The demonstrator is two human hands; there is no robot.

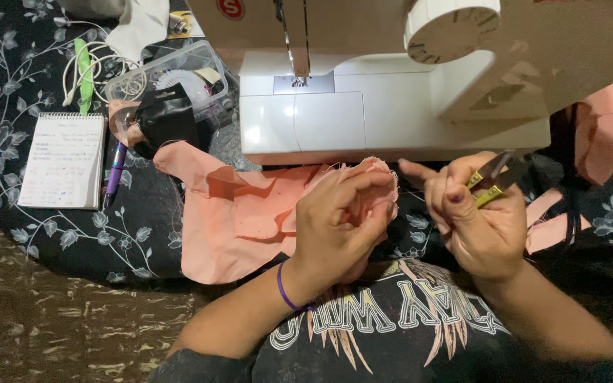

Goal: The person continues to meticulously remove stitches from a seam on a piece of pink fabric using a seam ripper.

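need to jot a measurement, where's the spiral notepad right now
In the head view the spiral notepad lies far left on the floral cloth, beside a purple pen.

sewing machine (391, 106) blocks ahead, notebook (64, 160) left, gap between seemingly open

Sewing machine (391, 106) = landmark. Fabric (235, 213) just in front; box (172, 81) left of it; notepad (65, 159) far left, pen (115, 174) beside notepad.

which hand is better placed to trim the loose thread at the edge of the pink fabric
Right. The right hand already holds the thread snips, blades pointing away, close beside the bunched edge of the pink fabric. The left hand is closed on that fabric, pinching it, so it probably suits steadying.
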